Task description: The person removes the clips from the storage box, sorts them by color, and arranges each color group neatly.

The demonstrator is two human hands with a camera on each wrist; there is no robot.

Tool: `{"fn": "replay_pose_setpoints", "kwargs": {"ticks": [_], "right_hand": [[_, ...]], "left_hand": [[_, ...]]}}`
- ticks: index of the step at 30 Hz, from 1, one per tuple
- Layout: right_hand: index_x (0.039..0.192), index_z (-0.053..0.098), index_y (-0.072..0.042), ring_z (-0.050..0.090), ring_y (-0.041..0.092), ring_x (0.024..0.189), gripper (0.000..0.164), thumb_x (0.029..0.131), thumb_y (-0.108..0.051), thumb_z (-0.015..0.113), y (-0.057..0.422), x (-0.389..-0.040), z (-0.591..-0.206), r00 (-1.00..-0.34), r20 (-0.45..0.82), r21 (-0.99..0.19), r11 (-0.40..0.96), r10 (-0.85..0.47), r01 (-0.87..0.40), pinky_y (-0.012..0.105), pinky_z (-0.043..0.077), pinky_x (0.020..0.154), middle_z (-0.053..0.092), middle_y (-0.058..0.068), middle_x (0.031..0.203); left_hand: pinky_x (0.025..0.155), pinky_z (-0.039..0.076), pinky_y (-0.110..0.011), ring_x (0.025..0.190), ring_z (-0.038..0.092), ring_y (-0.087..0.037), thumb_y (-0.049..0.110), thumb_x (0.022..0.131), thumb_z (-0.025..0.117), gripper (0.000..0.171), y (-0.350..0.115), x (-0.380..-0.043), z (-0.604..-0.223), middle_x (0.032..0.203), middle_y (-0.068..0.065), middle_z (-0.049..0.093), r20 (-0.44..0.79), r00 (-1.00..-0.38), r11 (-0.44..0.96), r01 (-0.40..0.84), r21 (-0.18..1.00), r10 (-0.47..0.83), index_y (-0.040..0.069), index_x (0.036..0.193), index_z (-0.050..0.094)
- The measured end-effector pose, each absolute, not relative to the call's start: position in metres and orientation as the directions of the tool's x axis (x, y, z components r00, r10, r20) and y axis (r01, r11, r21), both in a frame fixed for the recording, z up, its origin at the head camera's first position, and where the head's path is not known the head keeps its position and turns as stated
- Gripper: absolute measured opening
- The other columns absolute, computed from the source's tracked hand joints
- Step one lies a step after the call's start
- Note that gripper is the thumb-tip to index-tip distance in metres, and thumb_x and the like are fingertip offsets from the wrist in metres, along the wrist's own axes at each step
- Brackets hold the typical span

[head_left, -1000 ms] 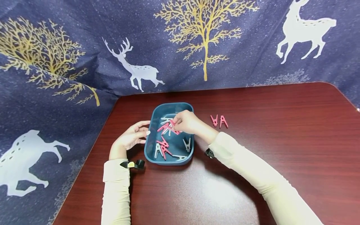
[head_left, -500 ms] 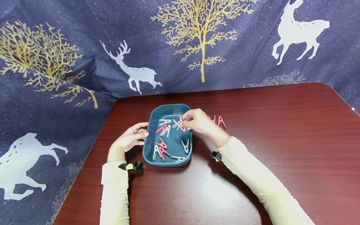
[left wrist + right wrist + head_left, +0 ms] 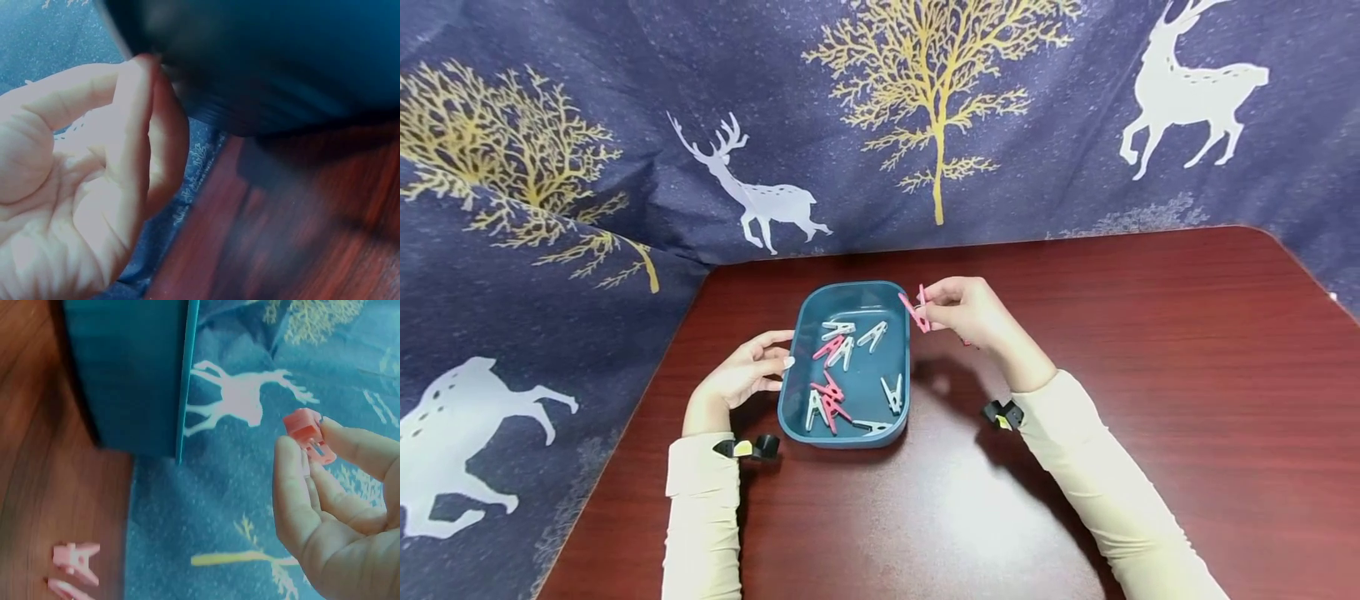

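Reference item: one pink, plastic-looking, A-shaped clothes peg [image 3: 304,425]. It is held raised beside the far right part of the rim of a deep teal, round-cornered, plastic-looking box [image 3: 868,367]. From where I stand, the governing relation is peg to rim: the head view overlaps the two, while the right-wrist view shows the peg clear of the wall. Exact height cannot be read. The peg's long axis runs away from the person and slightly left, legs foremost.

Right hand [image 3: 973,312]: nearer to the peg; pinches it between thumb and fingertips. Left hand [image 3: 737,375]: on the opposite side of the box, touching its left edge; whether it grips the rim cannot be told.

Count, box contents: three pink pegs [image 3: 835,391] and six white, plastic-looking pegs [image 3: 848,328], lying at mixed angles. Count, outside: two loose pink pegs [image 3: 75,557] to the right of the box, largely hidden behind the right hand in the head view.

Support: one glossy red-brown wooden surface [image 3: 1120,350]. Worn equipment: two black wrist cameras [image 3: 765,447], one per arm, by cream sleeves [image 3: 703,508]. Background: one navy fabric backdrop [image 3: 865,133], showing three white deer and two gold trees.
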State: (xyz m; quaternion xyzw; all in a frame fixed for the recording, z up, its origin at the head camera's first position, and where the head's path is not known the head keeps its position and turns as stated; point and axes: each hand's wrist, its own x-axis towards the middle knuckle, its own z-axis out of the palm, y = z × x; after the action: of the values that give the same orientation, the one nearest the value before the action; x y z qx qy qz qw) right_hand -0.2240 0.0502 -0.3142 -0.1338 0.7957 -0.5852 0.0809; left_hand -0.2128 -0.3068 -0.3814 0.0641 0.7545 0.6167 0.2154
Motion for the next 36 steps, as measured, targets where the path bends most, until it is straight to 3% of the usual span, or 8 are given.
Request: {"fn": "replay_pose_setpoints", "kwargs": {"ticks": [3,7,12,19,24,36], "right_hand": [[0.108,0.064,0.007,0.064,0.004,0.064,0.025,0.086,-0.006,0.063,0.059,-0.226,-0.313,-0.960,0.012,-0.939,0.326,-0.280,-0.106,0.018,0.039,0.042,0.070,0.019,0.093],[0.109,0.061,0.011,0.065,0.005,0.067,0.027,0.086,-0.004,0.062,0.069,-0.232,-0.317,-0.963,-0.009,-0.946,0.313,-0.269,-0.079,0.018,0.050,0.055,0.068,0.022,0.095],[0.107,0.058,0.016,0.064,0.005,0.065,0.027,0.087,-0.001,0.062,0.081,-0.241,-0.327,-0.963,-0.046,-0.961,0.275,-0.266,-0.030,0.023,0.055,0.065,0.067,0.017,0.088],[0.109,0.053,0.019,0.065,0.005,0.065,0.028,0.088,0.003,0.060,0.102,-0.253,-0.335,-0.967,-0.078,-0.977,0.212,-0.241,0.026,0.027,0.057,0.070,0.064,0.002,0.078],[0.112,0.050,0.019,0.066,0.007,0.066,0.029,0.089,0.003,0.059,0.117,-0.259,-0.343,-0.958,-0.159,-0.975,0.187,-0.240,0.115,0.035,0.056,0.077,0.065,-0.001,0.076],[0.113,0.046,0.018,0.066,0.005,0.064,0.031,0.088,0.004,0.057,0.144,-0.270,-0.360,-0.937,-0.258,-0.954,0.213,-0.234,0.209,0.025,0.056,0.071,0.065,-0.003,0.073]], "left_hand": [[0.076,0.054,-0.030,0.088,0.064,-0.009,0.003,0.096,0.050,0.055,-0.307,-0.212,-0.382,0.101,0.002,0.063,-0.245,-0.897,0.231,-0.168,0.958,0.367,0.000,0.145,0.027],[0.077,0.054,-0.030,0.087,0.064,-0.009,0.004,0.096,0.050,0.055,-0.308,-0.213,-0.382,0.100,0.004,0.064,-0.245,-0.896,0.234,-0.165,0.958,0.370,0.000,0.146,0.026],[0.077,0.054,-0.031,0.087,0.064,-0.009,0.004,0.097,0.049,0.054,-0.308,-0.213,-0.383,0.098,0.005,0.064,-0.237,-0.895,0.232,-0.157,0.960,0.378,0.000,0.145,0.026],[0.077,0.055,-0.031,0.087,0.065,-0.008,0.002,0.097,0.049,0.054,-0.308,-0.213,-0.383,0.098,0.004,0.065,-0.224,-0.893,0.218,-0.147,0.965,0.390,-0.001,0.145,0.026],[0.076,0.054,-0.030,0.085,0.065,-0.009,0.004,0.096,0.050,0.054,-0.309,-0.211,-0.382,0.097,0.004,0.064,-0.229,-0.895,0.225,-0.150,0.963,0.382,-0.001,0.145,0.026],[0.078,0.055,-0.032,0.089,0.065,-0.010,0.003,0.097,0.049,0.054,-0.309,-0.215,-0.385,0.099,0.004,0.065,-0.238,-0.893,0.224,-0.160,0.961,0.383,0.001,0.145,0.027]]}}
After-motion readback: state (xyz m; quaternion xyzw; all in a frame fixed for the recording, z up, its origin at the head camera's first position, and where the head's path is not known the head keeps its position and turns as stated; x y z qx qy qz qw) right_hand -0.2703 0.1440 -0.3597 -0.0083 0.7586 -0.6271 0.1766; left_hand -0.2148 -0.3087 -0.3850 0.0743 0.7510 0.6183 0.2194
